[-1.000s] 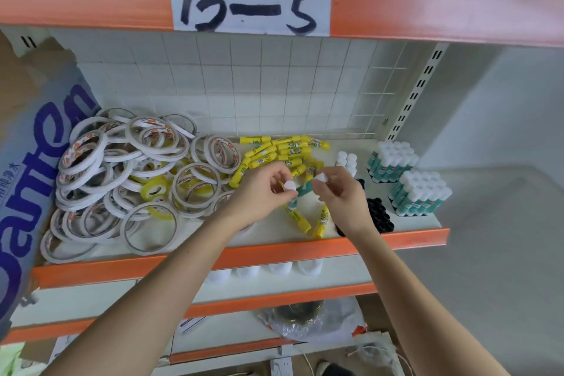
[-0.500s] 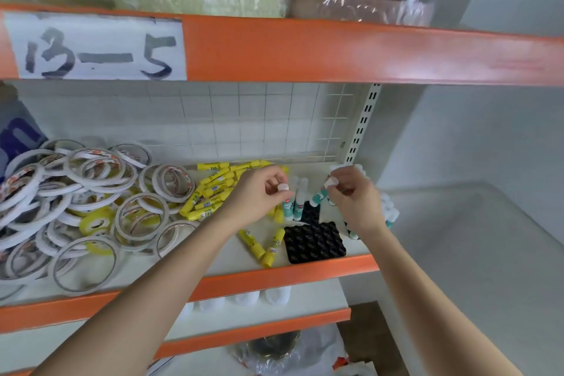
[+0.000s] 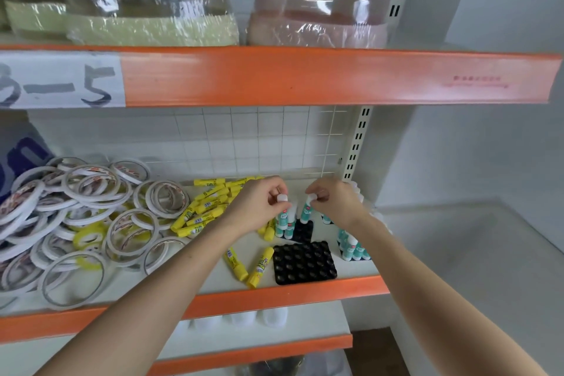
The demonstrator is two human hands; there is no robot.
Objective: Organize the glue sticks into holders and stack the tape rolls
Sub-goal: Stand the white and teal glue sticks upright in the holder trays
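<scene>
Fingers of the left hand (image 3: 258, 207) pinch the white cap of a teal glue stick (image 3: 282, 217), while the right hand (image 3: 335, 203) pinches the cap of a second teal stick (image 3: 306, 210); both sticks stand upright over the far black holder (image 3: 302, 230), among a few others already seated there. Just below the fingers lies a second black holder (image 3: 305, 262), its round sockets bare, near the orange shelf edge (image 3: 293, 291). Beside the right wrist stands a full block of teal sticks (image 3: 351, 249). Loose yellow glue sticks (image 3: 207, 210) crowd the space under and beyond the left hand, two more (image 3: 247, 265) lying beside the near holder. Farther left sprawls a heap of white tape rolls (image 3: 76, 217), unstacked. Above, a paper label (image 3: 58, 82) reads "3-5", its left part cut off. Wrapped bundles (image 3: 152, 9) sit on the upper shelf.
</scene>
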